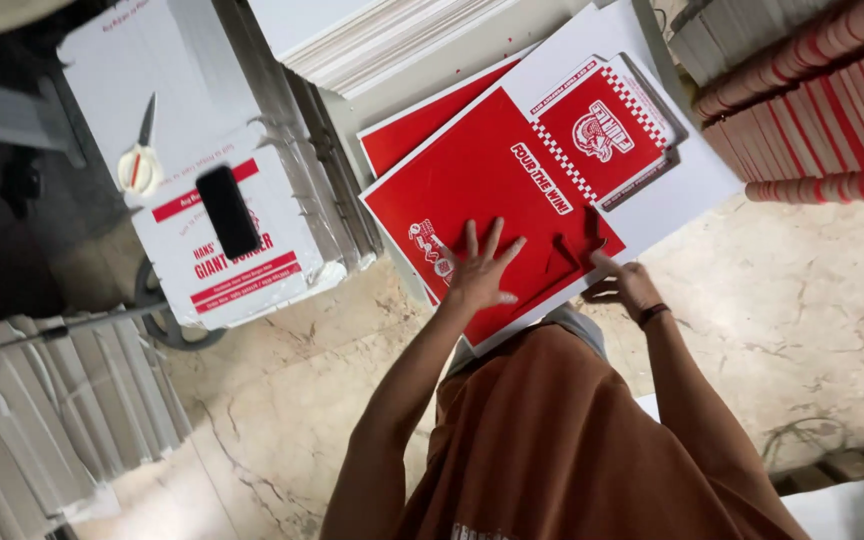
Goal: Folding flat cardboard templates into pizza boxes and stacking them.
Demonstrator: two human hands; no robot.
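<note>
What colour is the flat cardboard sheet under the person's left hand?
Red with white print, white border; head view shows it: cardboard sheet, left hand flat on it.

Glossy red printed cardboard sheet [492, 190]; polished, veined stone floor [802, 300]; matt rust-brown cloth garment [572, 440].

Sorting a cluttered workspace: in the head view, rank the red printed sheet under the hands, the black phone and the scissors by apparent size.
1. red printed sheet
2. black phone
3. scissors, close to the phone in size, so that order is unsure.
</note>
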